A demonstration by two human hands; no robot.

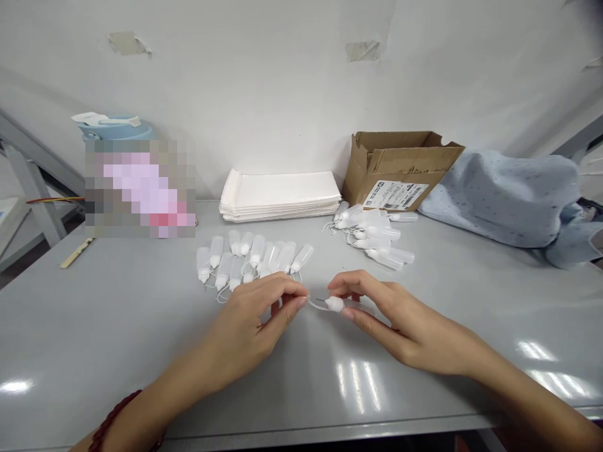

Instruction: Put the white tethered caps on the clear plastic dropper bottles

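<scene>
My right hand (400, 320) grips a small translucent needle-tip squeeze bottle (335, 304) that lies on its side, its thin metal needle pointing left. A white tether strap (318, 306) runs from the bottle's neck to my left hand (266, 311). The thumb and index finger of that hand pinch the strap's far end; the cap there is mostly hidden by the fingertips. Behind my left hand lies a group of similar bottles (223, 270) with their straps. Another pile of such bottles (372, 231) lies beyond my right hand.
A stack of white envelopes (282, 188) lies against the wall. Right of it stands an open cardboard box (400, 166), then a light blue speckled cloth (499, 194). At the left are a blue-lidded container (117, 130), a blurred-out pink item (141, 188) and a small wooden stick (76, 253).
</scene>
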